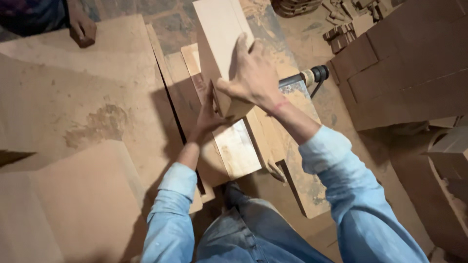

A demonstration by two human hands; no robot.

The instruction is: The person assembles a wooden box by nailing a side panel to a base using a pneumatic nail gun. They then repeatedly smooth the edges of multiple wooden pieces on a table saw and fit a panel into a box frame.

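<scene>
A long pale wooden board (219, 34) stands tilted on end over a workbench. My right hand (253, 75) grips its near end, fingers spread over the face and thumb hooked around the left edge. My left hand (208, 116) presses flat against the board's lower left side. Under the board lies a lighter wooden block (239, 148) on stacked planks. Both my arms wear light blue sleeves.
Large brown sheets (73, 112) cover the surface at left. Another person's hand (82, 29) rests on a small block at top left. A dark-handled tool (309, 77) lies behind my right wrist. Stacked brown panels (404, 63) fill the right; wood offcuts (341, 36) lie on the dusty floor.
</scene>
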